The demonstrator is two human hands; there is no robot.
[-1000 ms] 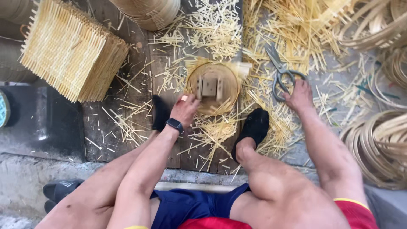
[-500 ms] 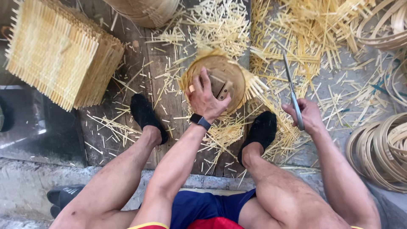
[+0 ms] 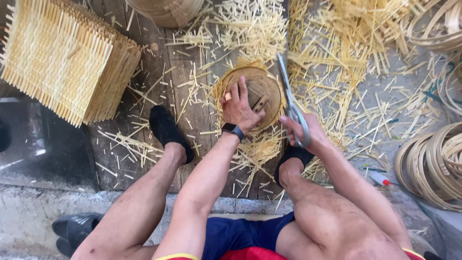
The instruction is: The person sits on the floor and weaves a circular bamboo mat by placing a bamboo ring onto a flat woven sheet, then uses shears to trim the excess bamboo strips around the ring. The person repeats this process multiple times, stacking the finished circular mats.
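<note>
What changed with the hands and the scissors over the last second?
The right hand picked the scissors up off the floor and brought them to the round woven piece; the left hand moved onto that piece. The stack of mats stayed put.

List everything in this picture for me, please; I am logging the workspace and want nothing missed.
round woven piece: one, tan, centre boards, under left hand
scissors: one pair, grey, in right hand
square slat mats: one stack, pale yellow, upper left
slat offcuts: many, yellow, strewn about
bamboo hoops: several, tan, right edge
shoes: two, black, worn
wristwatch: one, black, left wrist
left hand: on the woven piece
right hand: grip on scissors
</note>
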